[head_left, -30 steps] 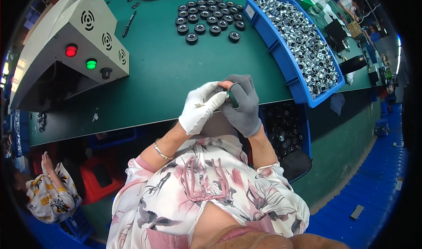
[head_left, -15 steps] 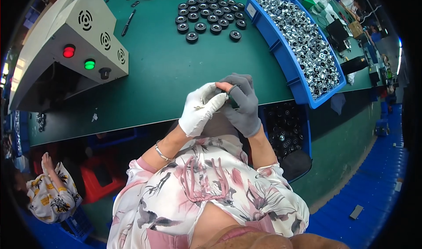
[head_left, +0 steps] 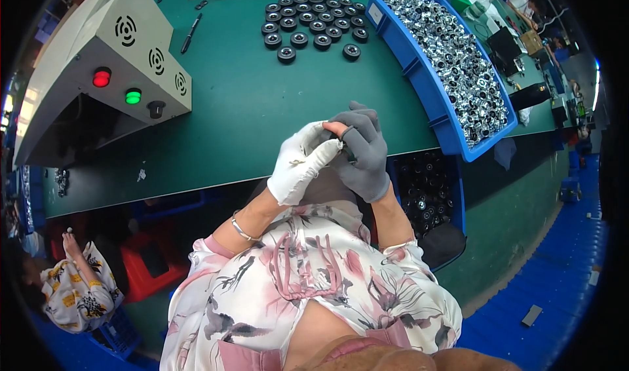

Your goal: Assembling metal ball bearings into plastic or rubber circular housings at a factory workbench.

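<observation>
My left hand (head_left: 300,162), in a white glove, meets my right hand (head_left: 362,153), in a grey glove, just above the table's front edge. Both are closed, their fingertips pressed together around something small and dark that the fingers mostly hide; I cannot make out what it is. A bare fingertip shows between the gloves. Beyond my hands, several black wheels (head_left: 299,40) with silvery centres lie in loose rows on the green table (head_left: 242,96). To the right, a long blue bin (head_left: 440,123) holds a heap of shiny metal parts (head_left: 452,63).
A beige machine (head_left: 141,50) with a red and a green light stands at the left. Near it lies a black pen (head_left: 191,33). Below the table edge at right, another bin holds dark round parts (head_left: 426,194). Another person's arm (head_left: 80,256) shows at lower left.
Both hands stay together in nearly the same place, with only a slight shift of the fingers. The wheels and bins have not moved.
</observation>
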A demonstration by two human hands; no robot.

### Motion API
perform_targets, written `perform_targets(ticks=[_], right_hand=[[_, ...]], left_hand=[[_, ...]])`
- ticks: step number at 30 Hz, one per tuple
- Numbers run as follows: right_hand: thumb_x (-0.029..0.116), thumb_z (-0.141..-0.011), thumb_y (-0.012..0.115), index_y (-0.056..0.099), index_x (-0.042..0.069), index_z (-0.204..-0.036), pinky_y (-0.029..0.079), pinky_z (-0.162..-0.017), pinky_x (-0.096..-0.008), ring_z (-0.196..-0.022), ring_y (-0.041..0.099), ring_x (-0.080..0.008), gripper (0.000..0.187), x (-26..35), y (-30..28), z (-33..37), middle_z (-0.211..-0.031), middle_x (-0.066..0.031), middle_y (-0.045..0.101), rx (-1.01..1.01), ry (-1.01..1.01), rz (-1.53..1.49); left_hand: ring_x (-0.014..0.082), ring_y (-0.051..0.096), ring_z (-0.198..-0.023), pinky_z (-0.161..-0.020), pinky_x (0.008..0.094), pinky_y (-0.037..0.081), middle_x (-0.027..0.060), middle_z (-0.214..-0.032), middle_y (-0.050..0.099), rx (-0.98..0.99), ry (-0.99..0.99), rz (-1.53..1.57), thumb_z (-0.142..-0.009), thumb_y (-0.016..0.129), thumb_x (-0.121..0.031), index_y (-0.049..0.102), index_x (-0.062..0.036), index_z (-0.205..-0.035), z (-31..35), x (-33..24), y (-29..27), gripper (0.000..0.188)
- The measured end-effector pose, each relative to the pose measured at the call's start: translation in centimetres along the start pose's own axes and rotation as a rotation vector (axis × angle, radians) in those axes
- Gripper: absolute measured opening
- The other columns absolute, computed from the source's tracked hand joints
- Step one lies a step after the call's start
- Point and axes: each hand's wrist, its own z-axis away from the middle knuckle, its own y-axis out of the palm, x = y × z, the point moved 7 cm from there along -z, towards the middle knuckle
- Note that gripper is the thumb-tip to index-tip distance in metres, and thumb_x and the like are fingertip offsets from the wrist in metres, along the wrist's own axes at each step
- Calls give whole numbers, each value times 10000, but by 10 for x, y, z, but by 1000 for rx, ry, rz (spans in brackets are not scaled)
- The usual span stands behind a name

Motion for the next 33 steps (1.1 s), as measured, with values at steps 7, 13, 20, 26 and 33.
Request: perform_targets(ticks=[7, 13, 20, 26, 33], right_hand=[[44, -624, 748, 680, 82, -1086, 467, -969, -477, -1012, 568, -301, 469, 2, 2, -1, -1072, -69, 611, -4, 20, -24], [84, -635, 784, 671, 81, -1147, 472, -893, -421, -1015, 552, -310, 524, -8, 0, 5, -1082, -76, 607, -16, 18, -13], [97, -882, 680, 667, -12, -1126, 495, -748, -248, -888, 562, -140, 268, -19, -1, 8, -1067, -60, 597, 0, 459, -500], [156, -1010, 533, 651, -37, -1040, 455, -645, -195, -736, 524, -44, 229, -29, 12, 16, -1022, -21, 591, 128, 768, -765], [86, -984, 554, 611, -46, -932, 454, -586, -219, -711, 532, -66, 153, -22, 12, 13, -945, -31, 580, -50, 637, -525]], left_hand=[[116, 578, -1039, -920, 268, 479, 69, -1158, 626, 46, -26, -106, -1000, 623, -187, 526, 44, -1336, -2, 5, -4, 419], [113, 579, -1038, -912, 254, 473, 64, -1159, 635, 85, 2, -104, -1008, 612, -208, 545, 45, -1336, -4, 2, -2, 420], [141, 612, -925, -840, 267, 497, 85, -1055, 651, 139, -233, 342, -1016, 581, -377, 626, 34, -1190, -7, 25, -9, 449], [154, 603, -766, -704, 301, 515, 100, -976, 631, 108, -254, 356, -1013, 545, -463, 577, -2, -1232, -1, 21, 2, 511], [144, 666, -686, -580, 238, 549, 111, -926, 680, -201, -1, 10, -986, 633, -117, 556, 66, -1164, 3, 9, -12, 266]])
